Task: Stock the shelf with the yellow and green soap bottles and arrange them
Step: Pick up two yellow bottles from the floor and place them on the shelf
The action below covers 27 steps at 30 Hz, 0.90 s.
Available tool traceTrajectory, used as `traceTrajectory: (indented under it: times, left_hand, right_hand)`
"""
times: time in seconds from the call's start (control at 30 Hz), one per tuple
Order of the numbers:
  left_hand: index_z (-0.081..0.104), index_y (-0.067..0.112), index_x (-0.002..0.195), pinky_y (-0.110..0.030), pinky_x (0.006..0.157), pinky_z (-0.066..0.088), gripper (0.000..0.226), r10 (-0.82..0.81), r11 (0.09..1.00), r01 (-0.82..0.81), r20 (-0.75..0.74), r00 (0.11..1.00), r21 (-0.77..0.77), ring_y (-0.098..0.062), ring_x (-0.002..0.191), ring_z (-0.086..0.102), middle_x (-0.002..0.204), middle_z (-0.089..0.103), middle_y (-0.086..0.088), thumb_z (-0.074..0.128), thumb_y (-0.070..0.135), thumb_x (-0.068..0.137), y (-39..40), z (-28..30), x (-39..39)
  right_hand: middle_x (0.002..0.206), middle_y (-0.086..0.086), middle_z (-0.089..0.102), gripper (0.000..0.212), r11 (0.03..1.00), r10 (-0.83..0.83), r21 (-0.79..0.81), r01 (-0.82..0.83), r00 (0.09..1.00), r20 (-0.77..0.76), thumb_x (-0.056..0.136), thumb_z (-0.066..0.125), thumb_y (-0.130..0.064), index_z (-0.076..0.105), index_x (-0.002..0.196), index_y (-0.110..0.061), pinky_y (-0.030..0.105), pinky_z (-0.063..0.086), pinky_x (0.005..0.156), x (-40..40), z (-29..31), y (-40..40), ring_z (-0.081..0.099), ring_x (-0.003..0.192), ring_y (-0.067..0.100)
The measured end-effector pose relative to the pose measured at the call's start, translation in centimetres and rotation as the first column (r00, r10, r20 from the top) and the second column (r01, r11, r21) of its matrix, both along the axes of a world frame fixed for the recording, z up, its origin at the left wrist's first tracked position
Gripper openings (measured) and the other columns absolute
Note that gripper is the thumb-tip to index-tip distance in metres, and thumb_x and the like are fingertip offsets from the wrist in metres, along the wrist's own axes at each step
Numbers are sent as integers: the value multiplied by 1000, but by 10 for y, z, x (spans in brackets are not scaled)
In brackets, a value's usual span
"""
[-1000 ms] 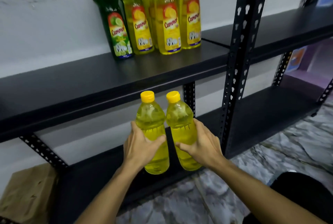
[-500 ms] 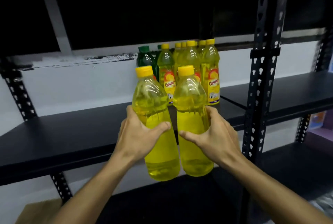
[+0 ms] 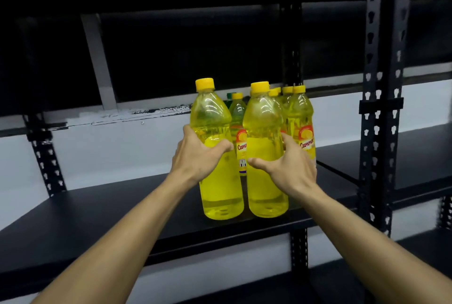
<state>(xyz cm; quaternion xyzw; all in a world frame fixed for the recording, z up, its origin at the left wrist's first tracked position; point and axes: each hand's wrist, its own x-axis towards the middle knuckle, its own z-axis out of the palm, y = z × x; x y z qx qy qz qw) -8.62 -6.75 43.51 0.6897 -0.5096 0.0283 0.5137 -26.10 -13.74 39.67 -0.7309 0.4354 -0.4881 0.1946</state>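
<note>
Gripping yellow bottles [image 3: 221, 193], fingers [image 3: 220, 148] wrapped around

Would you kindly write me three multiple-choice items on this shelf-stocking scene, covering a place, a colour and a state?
1. Where do the two clear plastic bottles of yellow soap in the hands stand or hover?
A. at the black metal shelf's front edge
B. on the floor
C. in a cardboard box

2. What colour are their caps?
A. green
B. yellow
C. white

3. What is the left hand doing?
A. hanging idle
B. pressing flat on the shelf
C. gripping a bottle

Answers:
1 A: both bottles are at the shelf edge, before the labelled bottles.
2 B: both caps are yellow.
3 C: the left hand wraps one bottle; the right hand wraps the other.
</note>
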Motion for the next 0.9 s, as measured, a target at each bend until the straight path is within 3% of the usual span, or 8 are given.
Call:
traceTrajectory:
  times: [0.27,0.67,0.77,0.83,0.9]
  left_hand:
    - [35,18,127,-48,82,55,99,55,995,-55,-9,998,82,-26,98,60,115,59,-3,65,71,49,-28,-19,26]
    - [27,28,126,-48,92,52,96,-24,980,29,-30,999,198,-24,113,58,131,54,1,62,81,54,-35,-31,43]
    - [17,30,141,-44,101,46,104,-34,991,38,-31,999,129,-21,128,48,150,35,2,68,76,64,-24,-38,38]
    - [11,28,147,-43,102,45,112,39,998,-37,-38,999,48,-20,133,43,155,24,2,68,76,63,-13,-43,30]
    - [16,24,146,-42,97,47,114,161,987,-161,-18,987,-1,-19,131,44,152,25,1,64,80,59,-5,-50,18]
  right_hand:
    - [148,6,44,114,1000,14,26,-12,998,-62,59,76,-68,26,150,-20,47,45,99,19,-11,-29,44,133,28]
    - [154,2,33,115,1000,-3,-10,1,990,-139,62,68,-74,19,152,-21,45,43,99,36,-18,-41,39,137,26]
    - [156,4,27,123,999,46,-18,-49,989,-140,57,64,-77,9,154,-23,47,42,102,30,-23,-44,33,140,25]
    - [155,6,24,126,999,42,-22,-44,995,-94,55,66,-75,6,153,-24,45,44,101,28,-30,-43,32,139,25]
    - [150,6,25,124,998,-17,-65,14,999,-49,53,70,-73,13,151,-21,42,47,97,31,-42,-38,32,137,24]
